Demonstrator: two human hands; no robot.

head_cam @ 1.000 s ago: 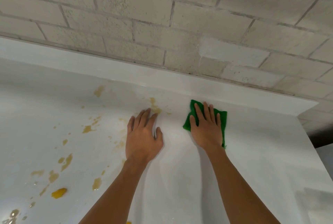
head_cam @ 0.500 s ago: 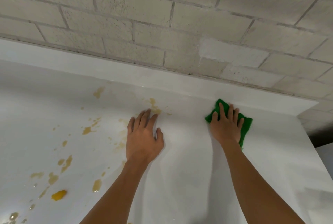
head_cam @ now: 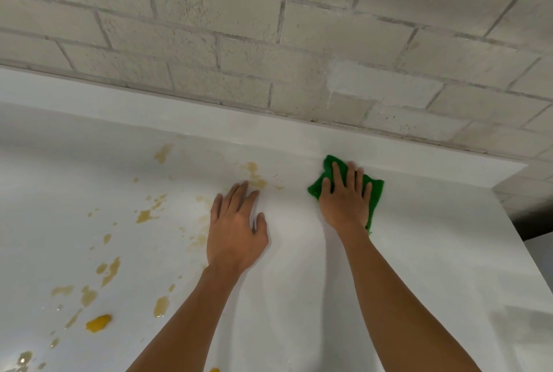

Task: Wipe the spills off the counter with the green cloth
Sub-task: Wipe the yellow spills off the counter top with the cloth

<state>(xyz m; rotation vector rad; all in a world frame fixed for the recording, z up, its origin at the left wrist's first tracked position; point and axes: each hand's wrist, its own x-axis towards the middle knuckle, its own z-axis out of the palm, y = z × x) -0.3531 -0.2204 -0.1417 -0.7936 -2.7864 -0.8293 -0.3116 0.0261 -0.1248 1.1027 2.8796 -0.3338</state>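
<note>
Hands, two, flat, fingers spread: right hand (head_cam: 344, 202) on one green cloth (head_cam: 376, 192), left hand (head_cam: 236, 234) on counter (head_cam: 425, 252)

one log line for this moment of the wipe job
phase: wiping | right hand: flat on green cloth | left hand: flat on counter | spills: unwiped, mostly left of left hand
</note>
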